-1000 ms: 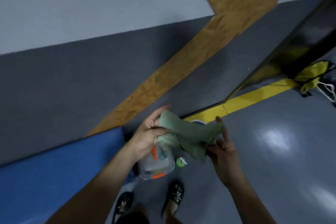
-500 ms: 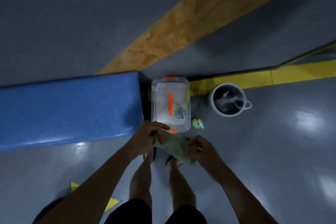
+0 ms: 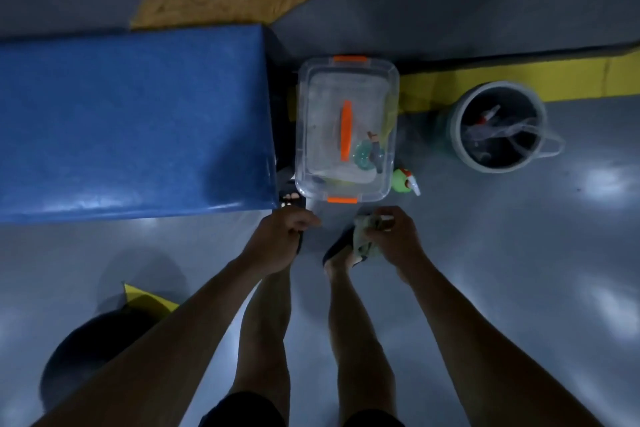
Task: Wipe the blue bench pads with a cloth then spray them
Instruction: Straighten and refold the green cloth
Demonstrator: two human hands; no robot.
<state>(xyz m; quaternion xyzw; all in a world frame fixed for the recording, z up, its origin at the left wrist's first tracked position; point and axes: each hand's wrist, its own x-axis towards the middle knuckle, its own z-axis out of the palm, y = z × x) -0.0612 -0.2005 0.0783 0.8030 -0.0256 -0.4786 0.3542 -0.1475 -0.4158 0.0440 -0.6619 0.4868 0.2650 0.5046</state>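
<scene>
The cloth (image 3: 367,236), a pale green rag, is now bunched up in the right hand (image 3: 394,239) alone; half a second ago both hands were on it, stretching it between them. The left hand (image 3: 282,236) has let go and hangs loosely curled with nothing in it, just off the near corner of the blue bench pad (image 3: 135,121). The two hands are a little apart, held over the person's sandalled feet.

The view has also dropped. A second ago it took in the wall and the wooden plank; now it looks straight down, so the pad fills the left of the scene with its end in easy reach. To me that reads as the cloth being gathered for wiping, with no stroke begun: the rag is well clear of the pad and the vinyl looks untouched.

Just beside the pad's end stands the clear storage box (image 3: 346,128) with orange latches and handle. At its near right corner the green spray bottle (image 3: 403,180) stands on the floor, not yet picked up. Further right is a grey bucket (image 3: 498,128) holding clutter I cannot make out.
</scene>
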